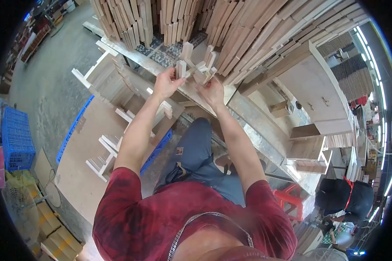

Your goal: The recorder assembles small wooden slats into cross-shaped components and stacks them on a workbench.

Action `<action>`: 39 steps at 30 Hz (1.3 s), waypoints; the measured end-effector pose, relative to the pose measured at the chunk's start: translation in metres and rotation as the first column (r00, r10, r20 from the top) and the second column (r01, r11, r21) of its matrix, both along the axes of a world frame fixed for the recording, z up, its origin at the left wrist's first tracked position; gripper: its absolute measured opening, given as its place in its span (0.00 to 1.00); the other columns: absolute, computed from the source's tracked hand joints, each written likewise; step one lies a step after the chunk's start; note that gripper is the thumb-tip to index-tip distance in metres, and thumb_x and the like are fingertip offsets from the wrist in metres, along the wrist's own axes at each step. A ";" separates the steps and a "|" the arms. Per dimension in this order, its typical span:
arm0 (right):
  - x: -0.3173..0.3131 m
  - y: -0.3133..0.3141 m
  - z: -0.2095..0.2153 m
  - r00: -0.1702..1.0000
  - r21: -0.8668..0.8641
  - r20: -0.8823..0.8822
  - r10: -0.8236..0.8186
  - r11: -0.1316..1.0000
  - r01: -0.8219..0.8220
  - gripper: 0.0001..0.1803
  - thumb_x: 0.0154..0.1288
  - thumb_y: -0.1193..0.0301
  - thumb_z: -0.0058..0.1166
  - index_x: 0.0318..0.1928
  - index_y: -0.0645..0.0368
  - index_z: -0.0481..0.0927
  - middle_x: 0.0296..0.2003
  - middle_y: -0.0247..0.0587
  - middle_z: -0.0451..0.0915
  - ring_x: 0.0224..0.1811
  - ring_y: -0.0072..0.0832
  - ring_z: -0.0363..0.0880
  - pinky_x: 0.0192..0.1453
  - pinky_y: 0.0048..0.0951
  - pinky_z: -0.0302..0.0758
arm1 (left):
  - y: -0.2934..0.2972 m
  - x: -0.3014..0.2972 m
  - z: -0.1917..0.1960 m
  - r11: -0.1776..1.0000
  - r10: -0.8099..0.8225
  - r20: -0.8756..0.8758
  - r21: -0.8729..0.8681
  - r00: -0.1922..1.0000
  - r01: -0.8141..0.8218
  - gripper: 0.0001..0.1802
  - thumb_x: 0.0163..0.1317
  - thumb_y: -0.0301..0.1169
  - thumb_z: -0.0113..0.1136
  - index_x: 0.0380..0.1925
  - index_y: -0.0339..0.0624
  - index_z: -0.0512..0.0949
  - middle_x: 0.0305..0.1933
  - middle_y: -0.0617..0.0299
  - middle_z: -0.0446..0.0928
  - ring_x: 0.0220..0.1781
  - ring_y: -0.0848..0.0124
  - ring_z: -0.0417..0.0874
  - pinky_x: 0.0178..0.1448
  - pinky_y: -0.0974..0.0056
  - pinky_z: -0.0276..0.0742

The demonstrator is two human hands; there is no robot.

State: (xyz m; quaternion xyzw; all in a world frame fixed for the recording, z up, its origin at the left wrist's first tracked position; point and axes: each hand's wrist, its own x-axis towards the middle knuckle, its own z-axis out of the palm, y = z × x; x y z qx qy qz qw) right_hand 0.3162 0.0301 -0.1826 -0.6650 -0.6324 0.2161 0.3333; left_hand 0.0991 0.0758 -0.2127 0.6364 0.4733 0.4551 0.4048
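Note:
My left hand (164,83) pinches a short pale wooden piece (181,68) that stands upright at the near edge of the wooden bench (237,104). Close by on the right, the fingers of my right hand (212,91) are closed on a small slatted wooden part (210,75). Between and just beyond the hands stand more short wooden pieces (187,51). Whether the pieces are joined to one another is too small to tell.
Tall stacks of wooden strips (257,32) rise behind the bench. At left, wooden frames (104,158) lie on a brown board (80,143). A blue crate (17,137) sits on the floor. On the right are a wooden cabinet (320,89), a red stool (289,201) and a person (344,195).

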 end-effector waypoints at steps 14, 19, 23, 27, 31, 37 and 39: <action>0.096 -0.173 0.056 0.999 -0.114 0.023 0.038 0.993 -0.035 0.26 0.58 0.64 0.69 0.55 0.64 0.81 0.40 0.54 0.85 0.41 0.44 0.86 0.49 0.39 0.82 | -0.078 -0.070 0.007 0.911 0.413 -0.455 0.214 0.789 -0.353 0.26 0.64 0.34 0.67 0.60 0.32 0.76 0.61 0.44 0.78 0.63 0.53 0.79 0.69 0.54 0.72; 0.272 -0.338 0.117 0.738 0.322 0.409 -0.538 0.841 0.435 0.22 0.47 0.81 0.68 0.47 0.59 0.85 0.38 0.44 0.84 0.47 0.42 0.83 0.49 0.39 0.80 | -0.162 -0.186 0.017 0.903 0.376 -0.812 0.213 0.447 -0.373 0.31 0.59 0.32 0.65 0.62 0.30 0.72 0.62 0.41 0.76 0.64 0.48 0.76 0.68 0.51 0.71; 0.407 -0.380 0.190 0.316 0.415 0.770 -0.555 0.810 0.414 0.27 0.56 0.65 0.66 0.58 0.54 0.80 0.53 0.48 0.82 0.54 0.49 0.78 0.61 0.45 0.74 | -0.208 -0.266 -0.015 0.864 -0.067 -0.922 -0.244 0.380 -0.441 0.37 0.54 0.38 0.72 0.62 0.31 0.72 0.63 0.40 0.75 0.67 0.48 0.75 0.70 0.50 0.70; 0.472 -0.393 0.172 0.391 0.118 0.818 -0.423 0.788 0.604 0.26 0.61 0.56 0.65 0.59 0.52 0.83 0.57 0.53 0.80 0.61 0.48 0.77 0.65 0.44 0.73 | -0.232 -0.173 0.030 0.828 -0.005 -0.883 -0.267 0.470 -0.493 0.33 0.56 0.36 0.73 0.61 0.34 0.76 0.60 0.41 0.79 0.63 0.49 0.79 0.66 0.51 0.74; 0.534 -0.425 0.165 0.489 0.215 0.798 -0.351 0.925 0.313 0.22 0.60 0.63 0.68 0.54 0.56 0.82 0.42 0.52 0.81 0.48 0.52 0.78 0.51 0.47 0.75 | -0.213 -0.159 -0.001 0.920 0.177 -0.857 -0.031 0.484 -0.391 0.21 0.57 0.40 0.70 0.47 0.39 0.84 0.55 0.45 0.81 0.56 0.49 0.82 0.61 0.51 0.78; 0.518 -0.380 0.157 0.509 0.069 0.821 -0.258 0.930 0.360 0.16 0.65 0.60 0.63 0.44 0.58 0.77 0.32 0.48 0.77 0.39 0.47 0.74 0.43 0.48 0.71 | -0.239 -0.187 -0.024 0.943 0.218 -0.931 0.123 0.293 -0.310 0.16 0.57 0.43 0.70 0.35 0.41 0.86 0.37 0.48 0.85 0.43 0.50 0.85 0.49 0.50 0.81; 0.522 -0.396 0.164 0.550 0.073 0.794 -0.260 0.938 0.338 0.17 0.64 0.60 0.64 0.43 0.59 0.78 0.31 0.47 0.77 0.37 0.44 0.75 0.41 0.46 0.70 | -0.235 -0.194 -0.017 0.917 0.155 -0.892 -0.029 0.424 -0.397 0.17 0.58 0.43 0.69 0.35 0.39 0.86 0.35 0.47 0.84 0.39 0.51 0.85 0.46 0.50 0.80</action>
